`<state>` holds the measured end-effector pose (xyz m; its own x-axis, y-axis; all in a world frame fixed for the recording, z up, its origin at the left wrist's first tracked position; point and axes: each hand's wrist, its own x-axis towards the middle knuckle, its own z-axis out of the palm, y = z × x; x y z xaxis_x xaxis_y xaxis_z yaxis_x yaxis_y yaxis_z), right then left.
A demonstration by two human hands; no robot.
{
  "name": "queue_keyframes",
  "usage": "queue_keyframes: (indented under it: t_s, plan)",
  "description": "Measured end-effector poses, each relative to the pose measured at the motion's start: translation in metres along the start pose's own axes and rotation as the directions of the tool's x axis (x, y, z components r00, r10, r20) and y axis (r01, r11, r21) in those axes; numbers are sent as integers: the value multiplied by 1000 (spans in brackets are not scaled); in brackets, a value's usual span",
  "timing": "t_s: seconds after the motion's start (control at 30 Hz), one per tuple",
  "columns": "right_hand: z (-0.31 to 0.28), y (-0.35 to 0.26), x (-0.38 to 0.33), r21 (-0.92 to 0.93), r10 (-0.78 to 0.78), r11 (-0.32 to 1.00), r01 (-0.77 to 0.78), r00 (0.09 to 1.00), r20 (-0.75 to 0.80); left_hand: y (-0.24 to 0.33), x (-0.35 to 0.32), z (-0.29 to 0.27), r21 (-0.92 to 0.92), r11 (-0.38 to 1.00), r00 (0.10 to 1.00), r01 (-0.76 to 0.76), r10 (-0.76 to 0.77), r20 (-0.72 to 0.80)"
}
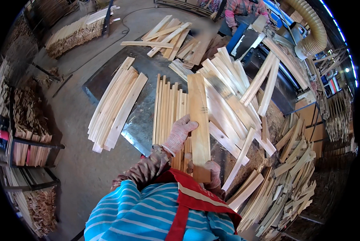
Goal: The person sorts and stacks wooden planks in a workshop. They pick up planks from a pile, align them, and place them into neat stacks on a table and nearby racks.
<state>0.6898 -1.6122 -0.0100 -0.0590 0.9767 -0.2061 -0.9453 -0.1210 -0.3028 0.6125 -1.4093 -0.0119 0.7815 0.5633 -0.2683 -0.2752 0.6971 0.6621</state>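
Observation:
A wide, flat wooden board (199, 104) is held up lengthwise in front of me, its near end close to my red apron. My left hand (180, 134), in a pale knitted glove, grips the board's left edge at about its middle, with the thumb over the face. Around the near end closes my right hand (213, 173), also gloved; its fingers are partly hidden by the board. Below and to the left, narrow wooden strips (170, 100) stand side by side on a dark metal table (137, 102). To the right lies a heap of pale boards (228, 108).
A row of boards (117, 104) overhangs the table's left side. Loose boards (164, 36) are crossed at the far end. Beyond the heap stands a machine (264, 68) with a ribbed hose (312, 32); another person (244, 14) is behind it. Wood piles (288, 188) lie at right.

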Motion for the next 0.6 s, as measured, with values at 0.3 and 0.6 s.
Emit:
queue_keyframes:
  t_s: [0.3,0.6]
  plan:
    - [18,20,35,-957,-352,282,-71,920,-172,-16,-10,-6,288,953,958,-93,165,-236]
    - [-85,7,23,-897,-454,-20,-441,803,-385,32,19,-178,598,801,862,29,283,-421]
